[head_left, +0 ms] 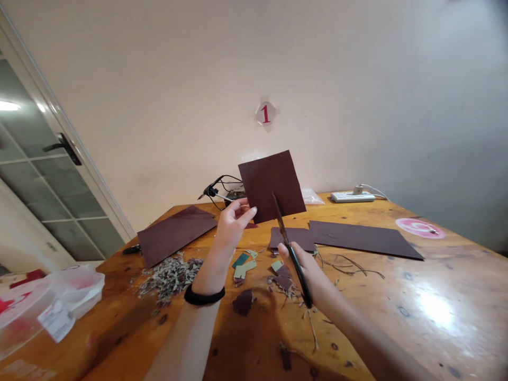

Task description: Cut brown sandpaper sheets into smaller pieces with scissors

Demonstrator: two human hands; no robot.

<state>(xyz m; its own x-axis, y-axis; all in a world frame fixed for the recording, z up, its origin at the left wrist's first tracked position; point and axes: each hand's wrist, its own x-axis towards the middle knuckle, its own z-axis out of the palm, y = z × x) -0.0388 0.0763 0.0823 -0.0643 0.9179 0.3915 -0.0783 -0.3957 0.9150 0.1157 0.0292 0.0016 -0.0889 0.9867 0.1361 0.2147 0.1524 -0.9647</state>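
Observation:
A square dark brown sheet (273, 180) is held up above the wooden table, pinched at its lower left corner by my left hand (235, 225). My right hand (305, 270) grips black-handled scissors (296, 263), whose blades point up and lie against the lower middle of the sheet. Whether the blades have cut into it I cannot tell. Beneath my hands lie small scraps (246, 268) in brown, green and pale tones. A longer brown sheet (363, 239) rests at the right, and another (174, 233) at the left.
On the wooden table (436, 349) a heap of shredded bits (170, 278) lies left of centre. Plastic containers (75, 291) stand at the far left. A power strip (352, 197), black cables (222, 185), loose cords (349, 264) and a pink round sticker (419, 228) are farther back.

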